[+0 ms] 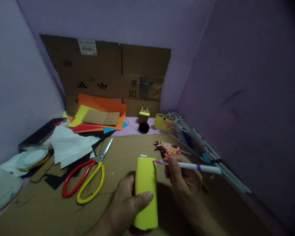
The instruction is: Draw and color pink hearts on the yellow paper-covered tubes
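Note:
A long yellow paper-covered piece point(146, 177) stands out at the front middle, its short end pointing away from me. My left hand point(127, 200) grips it from the left, thumb lying across its top face. In my right hand point(184, 180) is a white felt-tip pen point(189, 166) with a purple band. The pen's purple tip meets or nearly meets the yellow piece's far right corner. Just beyond that piece lies a small white pen cap point(143, 156). Scissors point(95, 170) with one red and one yellow handle rest open to the left.
A cardboard sheet point(105, 68) leans on the back wall. Coloured paper point(100, 114), white tissue point(68, 144) and a tape roll point(33, 157) lie left. Yellow rolls point(167, 124) and a small eared figure point(144, 114) stand behind. White rods point(211, 157) line the right wall; a floral pouch point(169, 147) lies nearer.

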`<state>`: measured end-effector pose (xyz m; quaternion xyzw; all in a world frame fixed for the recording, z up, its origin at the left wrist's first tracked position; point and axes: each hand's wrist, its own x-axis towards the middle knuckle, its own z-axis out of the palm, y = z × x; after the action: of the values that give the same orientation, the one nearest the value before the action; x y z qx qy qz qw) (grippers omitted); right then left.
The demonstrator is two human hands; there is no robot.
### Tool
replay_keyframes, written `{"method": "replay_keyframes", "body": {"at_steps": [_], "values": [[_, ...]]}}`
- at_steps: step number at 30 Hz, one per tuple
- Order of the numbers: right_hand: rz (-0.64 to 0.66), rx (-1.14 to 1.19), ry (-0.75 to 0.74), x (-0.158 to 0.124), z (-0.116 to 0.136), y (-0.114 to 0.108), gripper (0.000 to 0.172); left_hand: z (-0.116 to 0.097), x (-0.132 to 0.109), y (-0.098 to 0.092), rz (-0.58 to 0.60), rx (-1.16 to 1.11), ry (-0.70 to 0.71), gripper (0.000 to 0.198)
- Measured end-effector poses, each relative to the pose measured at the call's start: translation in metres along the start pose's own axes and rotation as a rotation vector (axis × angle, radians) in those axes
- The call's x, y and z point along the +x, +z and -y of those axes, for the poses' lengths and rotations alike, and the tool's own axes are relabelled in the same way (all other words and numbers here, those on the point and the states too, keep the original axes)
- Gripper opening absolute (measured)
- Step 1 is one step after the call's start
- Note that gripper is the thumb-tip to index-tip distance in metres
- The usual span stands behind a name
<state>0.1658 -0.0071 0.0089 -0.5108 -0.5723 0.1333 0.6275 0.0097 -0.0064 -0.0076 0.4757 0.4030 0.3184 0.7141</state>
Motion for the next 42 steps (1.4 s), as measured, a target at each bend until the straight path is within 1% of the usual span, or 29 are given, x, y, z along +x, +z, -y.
{"method": "replay_keyframes", "body": {"at_steps": [5, 12, 19, 23, 27, 32, 36, 42], "values": [[-0.005, 0.033, -0.039, -0.0011, 0.0001, 0.0015, 0.020, -0.0009, -0.0004, 0.0009, 0.008, -0.006, 0.014, 0.043], [0.065, 0.011, -0.027, -0.0014, 0.0035, -0.0001, 0.019, -0.0014, -0.0010, 0.0010, -0.004, -0.002, 0.013, 0.047], [0.115, 0.014, 0.078, -0.0035, -0.0017, -0.0025, 0.028, -0.0015, -0.0011, 0.0012, -0.008, -0.007, 0.008, 0.041], [0.084, 0.021, 0.110, -0.0021, -0.0016, -0.0024, 0.032, -0.0005, -0.0014, 0.0007, 0.002, -0.032, 0.004, 0.039], [0.039, 0.026, 0.131, 0.0006, -0.0011, -0.0019, 0.031, -0.0002, -0.0006, 0.0004, -0.001, -0.038, -0.005, 0.040], [-0.025, -0.023, 0.143, 0.0015, -0.0040, -0.0020, 0.032, -0.0001, -0.0004, 0.0001, 0.003, -0.030, -0.001, 0.042], [-0.022, 0.005, 0.135, 0.0016, -0.0030, -0.0021, 0.031, 0.0003, -0.0009, -0.0003, -0.005, -0.022, 0.005, 0.043], [0.007, 0.001, 0.057, 0.0028, 0.0044, -0.0016, 0.029, -0.0002, -0.0009, 0.0001, 0.019, -0.036, 0.002, 0.044]]}}
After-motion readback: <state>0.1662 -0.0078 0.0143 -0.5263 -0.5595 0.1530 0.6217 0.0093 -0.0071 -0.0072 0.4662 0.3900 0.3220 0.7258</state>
